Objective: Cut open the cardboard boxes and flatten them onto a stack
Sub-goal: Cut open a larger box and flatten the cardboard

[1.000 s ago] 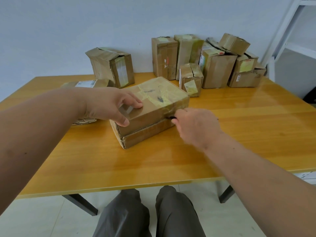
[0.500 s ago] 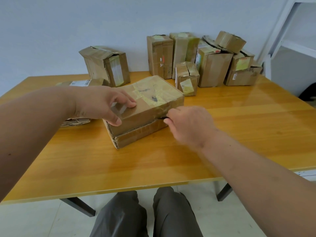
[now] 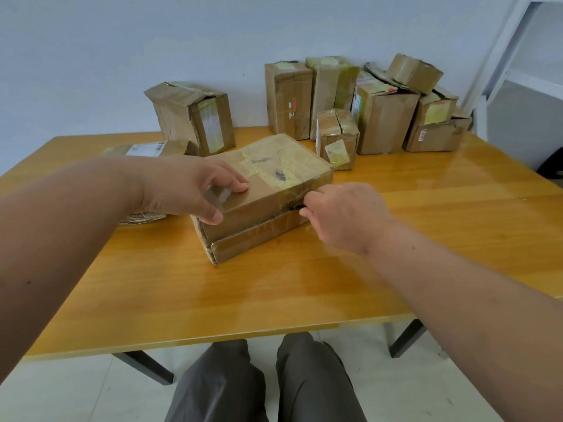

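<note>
A flat taped box (image 3: 268,190) lay near the middle of the yellow surface (image 3: 274,293), turned at an angle to the front edge. The left hand (image 3: 189,187) rested on its top near corner, fingers spread straight over the tape and the thumb hooked down the front face, so that grip stayed apart and pressed rather than clasped. The right hand (image 3: 344,217) sat at the box's right front side, its fingers curled together at the seam where a dark gap showed; something small and dark seemed pinched there, but I could not tell what it was. Behind the left arm lay flattened cardboard (image 3: 143,150) with a white label. A dented box (image 3: 195,120) stood further back, and a cluster of boxes (image 3: 365,105) stood along the wall (image 3: 152,41) at the far right. Grey trousers (image 3: 262,382) showed below the front edge.
</note>
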